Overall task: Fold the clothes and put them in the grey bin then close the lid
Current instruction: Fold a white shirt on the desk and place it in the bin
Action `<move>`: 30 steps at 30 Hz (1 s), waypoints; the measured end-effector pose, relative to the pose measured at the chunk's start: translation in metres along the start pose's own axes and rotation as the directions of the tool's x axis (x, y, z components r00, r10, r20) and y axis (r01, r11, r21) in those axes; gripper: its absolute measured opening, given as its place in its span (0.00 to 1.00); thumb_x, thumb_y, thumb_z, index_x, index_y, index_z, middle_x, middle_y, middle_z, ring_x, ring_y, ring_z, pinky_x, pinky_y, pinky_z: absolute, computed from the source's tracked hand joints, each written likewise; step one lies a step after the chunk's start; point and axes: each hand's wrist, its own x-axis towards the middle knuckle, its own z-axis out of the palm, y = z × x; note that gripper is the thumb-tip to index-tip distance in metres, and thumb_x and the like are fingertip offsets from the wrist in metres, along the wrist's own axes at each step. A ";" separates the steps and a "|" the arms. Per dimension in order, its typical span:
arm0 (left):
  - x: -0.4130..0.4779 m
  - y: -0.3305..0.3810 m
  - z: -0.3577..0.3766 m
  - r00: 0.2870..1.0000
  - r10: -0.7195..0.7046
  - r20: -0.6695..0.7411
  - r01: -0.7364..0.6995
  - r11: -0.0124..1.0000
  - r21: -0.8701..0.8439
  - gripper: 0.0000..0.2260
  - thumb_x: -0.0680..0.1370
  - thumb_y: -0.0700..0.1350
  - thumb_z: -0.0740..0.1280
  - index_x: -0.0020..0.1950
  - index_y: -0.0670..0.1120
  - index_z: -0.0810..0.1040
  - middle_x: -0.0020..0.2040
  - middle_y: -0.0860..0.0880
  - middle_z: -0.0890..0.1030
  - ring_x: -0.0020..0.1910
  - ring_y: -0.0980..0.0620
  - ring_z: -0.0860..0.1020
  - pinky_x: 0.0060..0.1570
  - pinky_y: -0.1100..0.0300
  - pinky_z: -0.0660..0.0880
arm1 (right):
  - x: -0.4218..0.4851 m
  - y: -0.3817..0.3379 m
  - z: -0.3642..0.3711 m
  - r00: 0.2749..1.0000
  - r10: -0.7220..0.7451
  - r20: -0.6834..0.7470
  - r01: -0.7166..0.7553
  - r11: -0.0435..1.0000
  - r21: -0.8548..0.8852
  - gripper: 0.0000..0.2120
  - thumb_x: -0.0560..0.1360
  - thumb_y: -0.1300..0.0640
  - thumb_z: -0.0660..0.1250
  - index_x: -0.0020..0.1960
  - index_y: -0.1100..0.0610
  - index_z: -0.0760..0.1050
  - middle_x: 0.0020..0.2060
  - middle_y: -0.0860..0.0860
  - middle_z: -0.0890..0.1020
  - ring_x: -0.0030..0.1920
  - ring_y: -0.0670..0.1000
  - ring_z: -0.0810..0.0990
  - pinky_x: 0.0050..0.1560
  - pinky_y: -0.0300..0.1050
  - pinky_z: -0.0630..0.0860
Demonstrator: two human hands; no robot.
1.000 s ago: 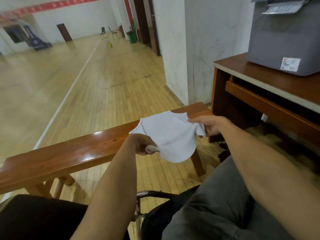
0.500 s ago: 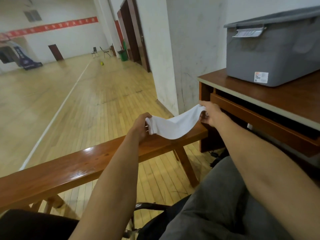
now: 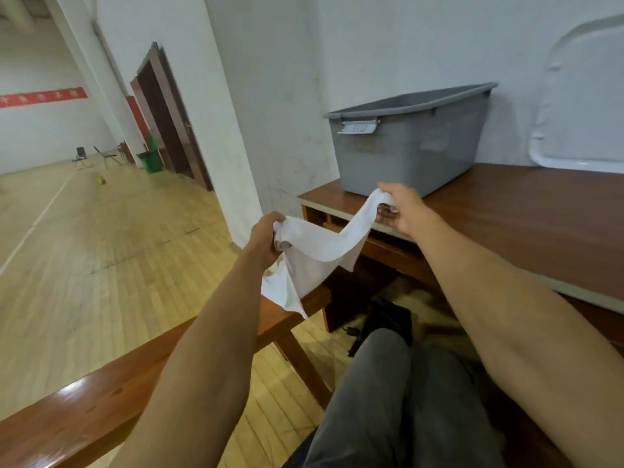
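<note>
Two hands hold one white cloth (image 3: pixel 314 251) up in the air, seen from the head camera. The left hand (image 3: pixel 266 239) has its fingers curled tight round one end of the cloth. The right hand (image 3: pixel 400 211) pinches the other end, a bit higher up. The cloth sags in the middle between them, and a loose part hangs down under the left hand, in front of the end of a long brown bench (image 3: pixel 101 393). I cannot tell if the cloth touches the bench. The grey bin (image 3: pixel 412 153) stands on a brown tabletop (image 3: pixel 523 214), close to the white wall. It is open on top. The right hand is just in front of the bin, low down by its front side, over the edge of the tabletop. A pale lid (image 3: pixel 580 106) with round corners leans on the wall, to the right of the bin. Grey trousers (image 3: pixel 388 400) show at the bottom. Something black (image 3: pixel 385 315) lies on the floor by the tabletop's leg. Far off on the left there is a dark door (image 3: pixel 165 123), a small green bin (image 3: pixel 150 162), a black chair (image 3: pixel 81 153) and a red strip (image 3: pixel 40 96) on the wall.
</note>
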 end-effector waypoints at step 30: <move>-0.027 0.079 0.464 0.866 0.039 0.498 0.188 0.898 -0.398 0.05 0.78 0.29 0.68 0.48 0.38 0.77 0.43 0.43 0.78 0.36 0.51 0.79 0.30 0.63 0.80 | -0.083 -0.250 -0.320 -0.018 -0.604 -0.797 0.662 0.590 -0.463 0.24 0.82 0.54 0.65 0.32 0.52 0.56 0.26 0.46 0.63 0.24 0.52 0.69 0.24 0.44 0.75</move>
